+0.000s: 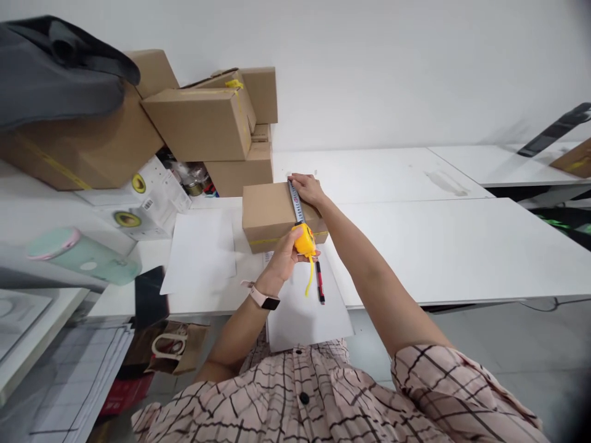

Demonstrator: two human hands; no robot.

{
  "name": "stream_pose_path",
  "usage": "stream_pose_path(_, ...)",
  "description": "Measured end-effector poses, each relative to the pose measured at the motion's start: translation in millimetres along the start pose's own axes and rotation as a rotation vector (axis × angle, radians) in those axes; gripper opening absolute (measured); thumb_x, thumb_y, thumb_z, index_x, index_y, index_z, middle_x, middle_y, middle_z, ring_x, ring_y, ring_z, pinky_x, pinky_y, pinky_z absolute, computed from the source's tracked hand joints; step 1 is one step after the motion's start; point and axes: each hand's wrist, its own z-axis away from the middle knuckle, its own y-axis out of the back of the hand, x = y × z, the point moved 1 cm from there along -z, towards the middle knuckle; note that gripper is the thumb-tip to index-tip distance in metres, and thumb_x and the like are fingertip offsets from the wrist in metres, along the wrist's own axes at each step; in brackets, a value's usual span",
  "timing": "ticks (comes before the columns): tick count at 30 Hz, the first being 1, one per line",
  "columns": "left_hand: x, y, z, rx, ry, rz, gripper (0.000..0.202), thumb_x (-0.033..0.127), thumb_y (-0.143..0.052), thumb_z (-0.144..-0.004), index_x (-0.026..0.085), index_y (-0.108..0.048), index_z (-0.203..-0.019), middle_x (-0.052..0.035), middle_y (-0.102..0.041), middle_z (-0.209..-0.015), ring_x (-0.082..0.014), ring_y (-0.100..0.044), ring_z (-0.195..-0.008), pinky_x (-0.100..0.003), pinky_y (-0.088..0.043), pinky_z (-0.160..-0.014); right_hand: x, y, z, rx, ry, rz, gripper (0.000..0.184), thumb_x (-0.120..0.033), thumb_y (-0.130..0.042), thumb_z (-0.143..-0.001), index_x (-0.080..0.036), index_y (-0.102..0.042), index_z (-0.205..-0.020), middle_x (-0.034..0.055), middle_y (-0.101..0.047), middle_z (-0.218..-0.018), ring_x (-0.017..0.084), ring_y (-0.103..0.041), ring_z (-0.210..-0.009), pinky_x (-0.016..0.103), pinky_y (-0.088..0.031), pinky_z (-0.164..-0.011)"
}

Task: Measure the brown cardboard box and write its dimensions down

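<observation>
A closed brown cardboard box sits on the white table in front of me. My left hand grips a yellow tape measure by its case at the box's near edge, and its yellow strap dangles below. The pulled-out blade lies across the top of the box, away from me. At the far edge, my right hand holds the blade's end against the box, its fingertips partly hidden. Below the case, a red and black pen rests on white paper that overhangs the table's front edge.
Stacked cardboard boxes stand at the back left, beside white cartons with avocado pictures. A mint-green tumbler and more white sheets are at the left. A paper bag stands below the table.
</observation>
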Motion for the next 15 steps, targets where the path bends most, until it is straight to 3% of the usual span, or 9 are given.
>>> stream_pose_path(6,2.8,2.8,-6.5,0.024,0.018,-0.009,0.054,0.060,-0.073,-0.073,0.017,-0.059,-0.103,-0.0035,-0.068,-0.087,-0.0226,-0.074,-0.069,-0.035,-0.060,-0.060,-4.2,0.0,-1.2,-0.068,0.007,0.117,0.047,-0.031,-0.034,-0.101,-0.027,-0.063,-0.138,0.0023,-0.056,-0.151,0.032,-0.048,-0.135,0.055,-0.033,-0.114)
stream_pose_path(15,-5.6,-2.6,1.9,0.027,-0.017,-0.029,0.051,0.061,-0.073,-0.074,0.019,-0.061,-0.101,-0.0043,-0.070,-0.091,-0.0186,-0.072,-0.064,-0.031,-0.057,-0.056,-4.4,-2.6,-1.8,-0.032,-0.002,0.148,0.047,-0.024,-0.036,-0.096,-0.024,-0.066,-0.132,0.0087,-0.067,-0.134,0.034,-0.055,-0.126,0.056,-0.037,-0.109)
